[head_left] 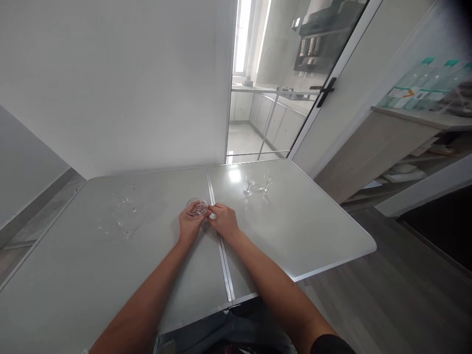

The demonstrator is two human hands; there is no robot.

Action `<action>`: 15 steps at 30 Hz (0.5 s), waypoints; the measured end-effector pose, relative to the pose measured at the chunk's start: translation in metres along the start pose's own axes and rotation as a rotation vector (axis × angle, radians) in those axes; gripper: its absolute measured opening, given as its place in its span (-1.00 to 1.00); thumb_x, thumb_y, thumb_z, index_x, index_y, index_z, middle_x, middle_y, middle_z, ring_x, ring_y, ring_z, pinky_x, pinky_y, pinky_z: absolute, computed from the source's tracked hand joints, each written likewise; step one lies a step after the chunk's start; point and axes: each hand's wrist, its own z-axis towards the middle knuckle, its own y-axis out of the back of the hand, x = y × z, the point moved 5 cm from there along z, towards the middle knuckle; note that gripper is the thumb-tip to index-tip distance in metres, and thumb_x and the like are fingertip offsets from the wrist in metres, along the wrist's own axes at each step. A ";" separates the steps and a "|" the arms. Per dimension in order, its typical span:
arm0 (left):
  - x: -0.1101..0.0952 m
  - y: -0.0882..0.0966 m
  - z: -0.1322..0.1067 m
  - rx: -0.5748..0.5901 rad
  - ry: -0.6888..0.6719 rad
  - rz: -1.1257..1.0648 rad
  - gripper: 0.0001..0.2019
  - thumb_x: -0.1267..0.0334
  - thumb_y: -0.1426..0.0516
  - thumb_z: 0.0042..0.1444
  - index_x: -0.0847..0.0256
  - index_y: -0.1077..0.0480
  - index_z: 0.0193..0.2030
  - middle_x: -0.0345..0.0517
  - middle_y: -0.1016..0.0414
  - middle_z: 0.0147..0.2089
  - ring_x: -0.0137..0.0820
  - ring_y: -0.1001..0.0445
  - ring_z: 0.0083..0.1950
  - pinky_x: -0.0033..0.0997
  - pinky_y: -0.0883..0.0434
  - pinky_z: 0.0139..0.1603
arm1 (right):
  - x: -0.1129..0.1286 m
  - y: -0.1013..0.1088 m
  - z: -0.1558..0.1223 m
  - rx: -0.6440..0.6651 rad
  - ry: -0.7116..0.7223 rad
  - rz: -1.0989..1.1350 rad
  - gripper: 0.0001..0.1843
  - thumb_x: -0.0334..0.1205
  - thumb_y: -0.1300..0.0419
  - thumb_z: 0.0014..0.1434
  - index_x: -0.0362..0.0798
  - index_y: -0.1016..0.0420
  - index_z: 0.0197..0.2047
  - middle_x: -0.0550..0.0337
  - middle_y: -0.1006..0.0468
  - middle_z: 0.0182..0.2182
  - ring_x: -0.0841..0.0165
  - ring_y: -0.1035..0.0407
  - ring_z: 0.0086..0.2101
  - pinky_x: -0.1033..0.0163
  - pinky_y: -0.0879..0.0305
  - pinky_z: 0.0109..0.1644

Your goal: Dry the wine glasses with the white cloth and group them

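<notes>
Over the table's middle seam, my two hands meet around a clear glass goblet (197, 207). My left hand (189, 223) is closed round its bowl, and the round rim shows above the fingers. My right hand (224, 220) is closed with its fingertips pinched at the goblet's other end. A small pale spot shows between the fingers there; whether it is the foot or something else is unclear. To the right, two clear stemmed glasses (248, 186) stand upright side by side. Several faint transparent glass pieces (125, 223) are on the left half, their outlines hard to make out.
The glossy pale table (295, 221) has a metal seam (224, 268) and a rounded right corner. A white wall borders its far side, beside a glass door (265, 113) with a black handle. At the right, a wooden shelf (398, 118) bears several plastic bottles (413, 86).
</notes>
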 end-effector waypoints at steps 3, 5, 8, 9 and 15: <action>-0.003 -0.002 -0.001 0.023 -0.003 0.024 -0.49 0.13 -0.46 -0.20 0.24 -0.55 -0.07 0.06 -0.65 -0.09 -0.18 -0.63 -0.07 -0.24 -0.54 -0.03 | 0.000 0.003 -0.001 -0.004 0.011 -0.049 -0.77 -0.14 -0.13 0.33 0.09 -0.59 -0.05 0.21 -0.61 -0.21 0.34 -0.48 -0.18 0.34 -0.21 -0.23; -0.006 -0.003 -0.001 0.049 -0.017 0.037 -0.48 0.10 -0.45 -0.17 0.23 -0.54 -0.04 0.09 -0.64 -0.04 -0.15 -0.62 -0.04 -0.23 -0.55 -0.03 | 0.001 0.004 -0.001 -0.003 0.021 -0.066 -0.77 -0.13 -0.13 0.33 0.09 -0.58 -0.05 0.21 -0.61 -0.20 0.35 -0.47 -0.18 0.34 -0.20 -0.23; -0.010 -0.005 -0.002 0.075 -0.023 0.035 -0.47 0.09 -0.45 -0.15 0.23 -0.52 -0.03 0.11 -0.62 -0.01 -0.14 -0.62 -0.02 -0.23 -0.55 -0.03 | -0.001 0.005 -0.001 0.013 0.022 -0.076 -0.76 -0.13 -0.14 0.32 0.10 -0.58 -0.03 0.20 -0.61 -0.19 0.34 -0.47 -0.19 0.34 -0.19 -0.24; -0.010 -0.005 -0.003 0.084 -0.018 0.016 -0.45 0.10 -0.45 -0.15 0.23 -0.50 -0.01 0.11 -0.62 0.00 -0.15 -0.62 -0.02 -0.23 -0.54 -0.03 | -0.002 0.006 0.000 0.017 0.018 -0.077 -0.76 -0.12 -0.14 0.32 0.10 -0.58 -0.03 0.20 -0.61 -0.19 0.35 -0.47 -0.20 0.34 -0.18 -0.24; -0.016 -0.008 -0.003 0.129 -0.075 -0.072 -0.32 0.20 -0.46 -0.15 0.09 -0.34 0.14 0.11 -0.49 0.21 -0.31 -0.53 -0.02 -0.38 -0.50 -0.16 | -0.026 0.018 0.007 -0.073 -0.116 -0.066 -0.74 -0.12 -0.09 0.36 0.07 -0.61 -0.08 0.19 -0.62 -0.23 0.36 -0.48 -0.25 0.34 -0.16 -0.25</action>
